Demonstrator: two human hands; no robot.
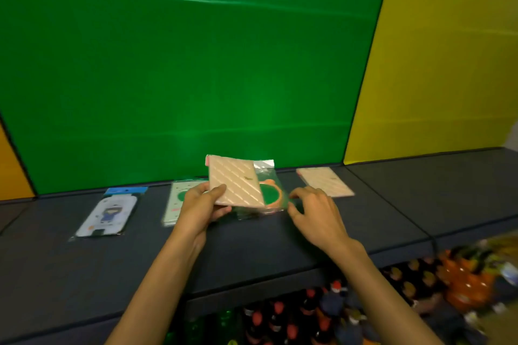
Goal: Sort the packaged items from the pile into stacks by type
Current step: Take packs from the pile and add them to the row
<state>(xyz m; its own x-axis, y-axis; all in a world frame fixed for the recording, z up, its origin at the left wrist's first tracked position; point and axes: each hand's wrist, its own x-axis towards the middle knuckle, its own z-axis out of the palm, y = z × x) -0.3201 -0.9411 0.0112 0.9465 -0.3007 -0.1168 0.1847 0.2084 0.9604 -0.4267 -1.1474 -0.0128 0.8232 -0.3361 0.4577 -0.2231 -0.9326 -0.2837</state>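
**Fingers pinch two packets at once, mid-sort**

Fingers point(215, 193) of the left hand point(201, 209) pinch a striped pink packet point(235, 183) over a clear green-ringed packet point(270, 196), held above the tabletop point(252, 246) near its far edge. The right hand point(314, 211), fingers loosely spread, touches the clear packet's edge. The slick wrappers could slide apart and land on the wrong stack.

Blurred bottles point(322, 316) (below the shelf edge)

On the counter point(252, 255) three packets lie in a row, left point(108, 211), middle point(175, 202) and right point(326, 180), with bottles point(322, 314) below its front edge.
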